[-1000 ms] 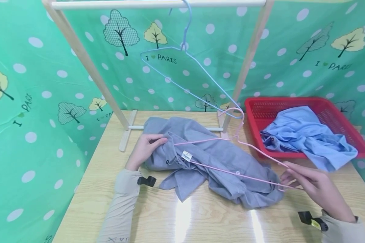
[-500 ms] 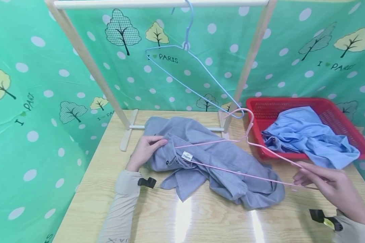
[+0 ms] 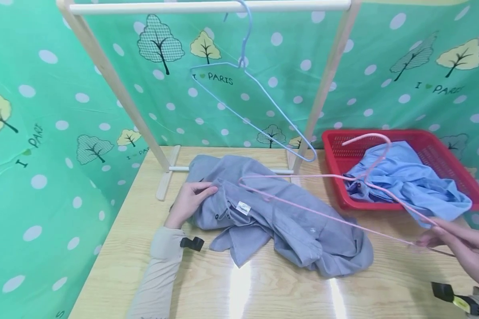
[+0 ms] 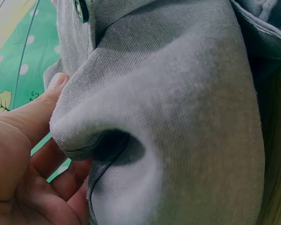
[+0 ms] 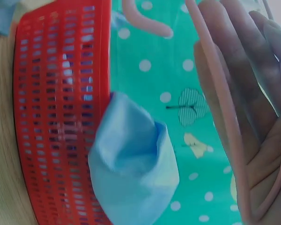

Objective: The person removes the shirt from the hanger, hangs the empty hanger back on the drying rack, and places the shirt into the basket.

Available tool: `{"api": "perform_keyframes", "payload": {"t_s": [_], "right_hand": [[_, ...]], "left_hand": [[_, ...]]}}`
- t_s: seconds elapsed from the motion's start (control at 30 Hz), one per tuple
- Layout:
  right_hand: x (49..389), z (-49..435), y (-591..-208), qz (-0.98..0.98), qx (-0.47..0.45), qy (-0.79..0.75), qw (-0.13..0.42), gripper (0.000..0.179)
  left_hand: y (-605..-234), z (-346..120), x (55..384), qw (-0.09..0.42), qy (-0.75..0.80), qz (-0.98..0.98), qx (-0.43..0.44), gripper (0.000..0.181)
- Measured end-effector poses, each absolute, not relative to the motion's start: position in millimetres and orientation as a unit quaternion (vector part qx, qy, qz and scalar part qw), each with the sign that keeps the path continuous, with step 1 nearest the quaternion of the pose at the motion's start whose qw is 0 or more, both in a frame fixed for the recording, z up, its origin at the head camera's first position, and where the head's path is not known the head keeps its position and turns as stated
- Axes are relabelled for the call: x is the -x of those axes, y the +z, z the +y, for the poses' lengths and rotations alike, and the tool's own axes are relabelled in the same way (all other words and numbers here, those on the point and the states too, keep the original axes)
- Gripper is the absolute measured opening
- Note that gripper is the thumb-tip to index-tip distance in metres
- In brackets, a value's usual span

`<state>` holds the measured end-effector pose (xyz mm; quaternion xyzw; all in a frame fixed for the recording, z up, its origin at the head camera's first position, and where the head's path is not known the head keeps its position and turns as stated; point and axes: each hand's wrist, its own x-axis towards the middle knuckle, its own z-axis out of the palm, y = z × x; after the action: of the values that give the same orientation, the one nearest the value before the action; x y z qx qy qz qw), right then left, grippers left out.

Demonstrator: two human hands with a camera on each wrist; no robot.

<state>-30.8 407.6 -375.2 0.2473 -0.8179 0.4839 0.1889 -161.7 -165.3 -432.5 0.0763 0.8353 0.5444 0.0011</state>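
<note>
A grey shirt [image 3: 299,212] lies crumpled across the middle of the wooden table, its white label [image 3: 243,208] facing up by the collar. My left hand [image 3: 189,201] pinches the cloth near that collar, thumb on top; the left wrist view shows a fold of the shirt [image 4: 187,117] between thumb and fingers. In my right hand [image 3: 469,248] is one end of a pink clothes hanger [image 3: 303,176]. Its far end overlaps the shirt in the head view, with the full loop visible. The hanger's end [image 5: 227,105] crosses the right palm in the right wrist view.
A blue hanger [image 3: 279,108] hangs from the white rail [image 3: 163,8] of a wooden rack behind the shirt. At the back right stands a red basket [image 3: 335,177], with blue cloth [image 3: 407,173] inside and draped over its front rim. Green printed fabric [image 3: 104,199] surrounds the table.
My right hand has moved right with the pink hanger, and the hanger's left end has come out of the shirt's collar. The left hand stays on the shirt.
</note>
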Motion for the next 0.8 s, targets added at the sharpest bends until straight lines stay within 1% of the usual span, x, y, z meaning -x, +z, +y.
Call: {"api": "perform_keyframes", "payload": {"t_s": [0.1,0.2,0.27,0.33,0.43,0.57,0.8], "right_hand": [[29,415,-378,-0.810,-0.253,0.492,0.195,0.026],[27,418,-379,-0.849,-0.229,0.427,0.209,0.027],[27,420,-379,-0.848,-0.225,0.435,0.203,0.028],[29,421,-380,-0.828,-0.228,0.473,0.193,0.029],[29,419,-377,-0.844,-0.184,0.473,0.176,0.034],[32,407,-369,-0.889,-0.119,0.407,0.172,0.038],[38,385,-361,-0.873,-0.131,0.411,0.228,0.037]], "left_hand": [[-433,-165,161,0.000,0.543,0.836,-0.077,0.025],[-433,-165,161,-0.001,0.543,0.836,-0.074,0.025],[-433,-165,161,-0.002,0.543,0.836,-0.074,0.026],[-434,-166,161,-0.004,0.542,0.837,-0.075,0.026],[-434,-167,159,-0.002,0.541,0.838,-0.075,0.027],[-434,-169,158,-0.004,0.539,0.839,-0.073,0.027],[-434,-168,158,0.000,0.533,0.842,-0.082,0.027]]}}
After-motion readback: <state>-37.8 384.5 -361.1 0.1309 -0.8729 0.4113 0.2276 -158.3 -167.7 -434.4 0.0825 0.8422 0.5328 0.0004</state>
